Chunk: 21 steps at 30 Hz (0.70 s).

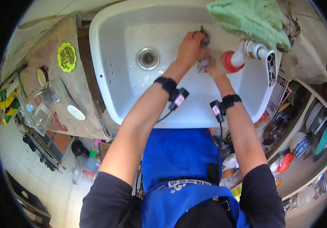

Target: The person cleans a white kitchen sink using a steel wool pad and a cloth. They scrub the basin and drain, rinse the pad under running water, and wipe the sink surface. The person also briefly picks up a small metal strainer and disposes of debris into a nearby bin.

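Note:
Over the white ceramic sink (129,91), my left hand (189,48) grips a dark, frayed scrubber (205,37) that looks like steel wool. My right hand (211,64) is just beside it, under the faucet (244,54) with its red-ringed nozzle (232,61). Water and the clear end of the nozzle blur the fingers of that hand, so whether it holds something cannot be made out. A metal drain strainer (148,58) lies left of both hands, with wet, shining patches around it.
A green towel (249,21) hangs behind the faucet. On the left-hand table (69,94) are a green dish of small brown pieces (66,57), a knife with a white handle (76,112) and a glass jar (42,102). Shelves at right hold plates (314,115) and a bowl (299,144).

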{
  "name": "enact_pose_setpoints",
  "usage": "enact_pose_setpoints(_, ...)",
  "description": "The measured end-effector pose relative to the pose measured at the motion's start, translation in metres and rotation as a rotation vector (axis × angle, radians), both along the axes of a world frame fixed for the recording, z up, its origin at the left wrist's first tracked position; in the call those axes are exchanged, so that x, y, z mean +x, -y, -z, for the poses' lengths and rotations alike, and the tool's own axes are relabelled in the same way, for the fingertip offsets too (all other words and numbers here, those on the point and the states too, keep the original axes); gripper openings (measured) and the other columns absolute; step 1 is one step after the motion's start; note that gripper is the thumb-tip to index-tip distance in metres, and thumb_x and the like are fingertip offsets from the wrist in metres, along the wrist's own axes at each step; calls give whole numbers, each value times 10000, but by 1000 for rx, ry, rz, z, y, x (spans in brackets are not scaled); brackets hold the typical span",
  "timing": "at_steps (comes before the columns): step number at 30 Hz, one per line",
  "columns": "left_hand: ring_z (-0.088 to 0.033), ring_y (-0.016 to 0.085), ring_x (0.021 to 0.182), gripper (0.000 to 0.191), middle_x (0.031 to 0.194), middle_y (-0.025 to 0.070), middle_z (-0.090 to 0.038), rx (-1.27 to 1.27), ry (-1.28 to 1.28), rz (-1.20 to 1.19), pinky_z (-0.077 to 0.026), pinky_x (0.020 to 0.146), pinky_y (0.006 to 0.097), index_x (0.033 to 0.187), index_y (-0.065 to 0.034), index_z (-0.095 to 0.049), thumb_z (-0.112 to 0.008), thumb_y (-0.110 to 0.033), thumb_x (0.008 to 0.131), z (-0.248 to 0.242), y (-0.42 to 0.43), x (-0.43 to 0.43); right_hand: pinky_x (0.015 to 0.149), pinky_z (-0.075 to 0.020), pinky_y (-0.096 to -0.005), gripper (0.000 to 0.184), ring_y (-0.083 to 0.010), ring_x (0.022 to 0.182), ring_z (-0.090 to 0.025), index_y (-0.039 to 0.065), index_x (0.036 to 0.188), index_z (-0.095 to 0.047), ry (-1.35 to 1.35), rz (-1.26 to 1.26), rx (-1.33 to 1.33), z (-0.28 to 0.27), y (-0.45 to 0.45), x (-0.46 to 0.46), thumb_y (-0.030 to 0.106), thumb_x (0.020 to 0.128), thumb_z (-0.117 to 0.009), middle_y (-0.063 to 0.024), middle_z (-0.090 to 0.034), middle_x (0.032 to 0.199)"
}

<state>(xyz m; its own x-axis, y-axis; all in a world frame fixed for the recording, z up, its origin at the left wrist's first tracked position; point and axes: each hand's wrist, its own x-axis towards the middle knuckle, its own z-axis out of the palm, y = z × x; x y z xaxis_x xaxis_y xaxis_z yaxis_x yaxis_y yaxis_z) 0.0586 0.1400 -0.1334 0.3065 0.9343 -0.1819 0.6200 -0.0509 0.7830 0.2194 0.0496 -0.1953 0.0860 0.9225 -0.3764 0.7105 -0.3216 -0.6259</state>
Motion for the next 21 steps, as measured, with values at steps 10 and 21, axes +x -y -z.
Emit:
enact_pose_setpoints(10, -575, 415, 854, 166, 885, 212, -602, 10, 52, -20, -486, 759, 459, 876, -35, -616, -628, -32, 710, 14, 3, 7, 1012, -407, -356, 627, -244, 1185, -541, 78, 1280, -499, 128, -60, 93, 14, 4, 2, 327, 759, -746, -104, -581, 1258)
enact_pose_setpoints(21, -577, 427, 931, 320, 990, 231, -577, 62, 79, -28, -504, 803, 472, 1000, -40, -569, -642, -38, 688, 1, 2, 7, 983, -418, -374, 573, -257, 1137, -554, 114, 1210, -558, 117, -7, 65, 7, 6, -1, 252, 694, -767, -97, -614, 1172)
